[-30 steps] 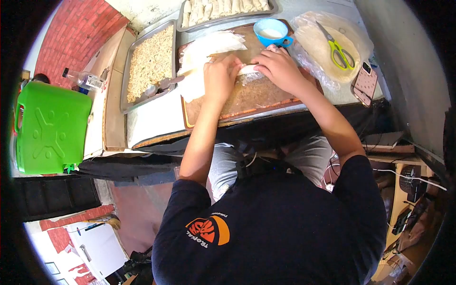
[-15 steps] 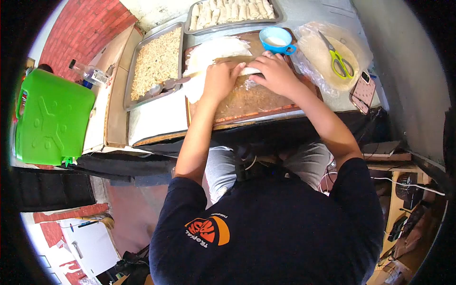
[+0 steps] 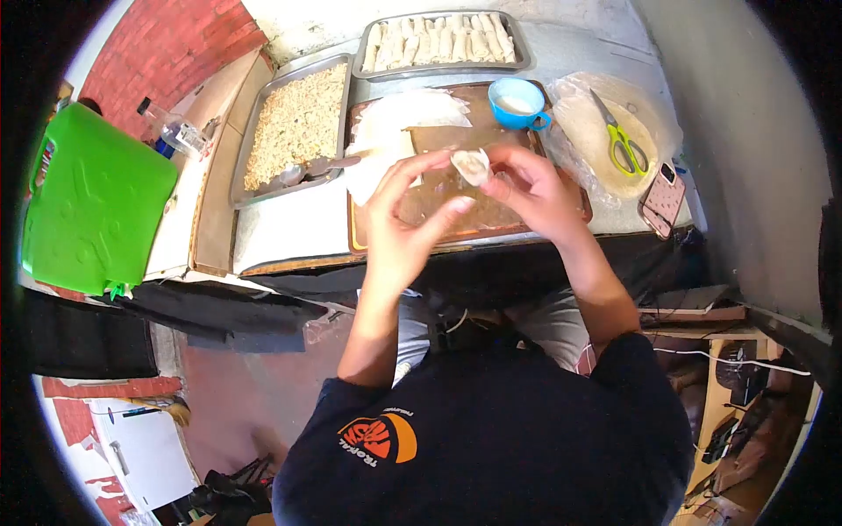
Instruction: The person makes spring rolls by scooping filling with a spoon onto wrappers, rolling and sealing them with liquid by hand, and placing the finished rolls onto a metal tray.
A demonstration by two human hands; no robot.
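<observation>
My right hand (image 3: 533, 195) holds a pale wrapped roll (image 3: 471, 167) up above the brown board (image 3: 474, 230), one end of it facing me. Beside it, my left hand (image 3: 402, 210) has thumb and fingers spread apart, a fingertip close to the roll's end. White wrapper sheets (image 3: 412, 109) lie on the board's left side. A blue cup (image 3: 517, 103) with whitish liquid stands at the board's back right. Left of the board is a metal tray (image 3: 237, 186) of crumbly filling with a spoon (image 3: 294, 175) in it.
Behind the board, a metal tray (image 3: 526, 54) holds several rolls. To the right lie round wrappers in plastic (image 3: 574, 140), green-handled scissors (image 3: 621, 145) and a phone (image 3: 664, 202). A clear bottle (image 3: 180, 131) and a green container (image 3: 96, 202) are at the left.
Both hands have come up off the board. The roll, earlier lying between them on the board, is now raised in my right hand. My left hand has opened. The view has shifted slightly.
</observation>
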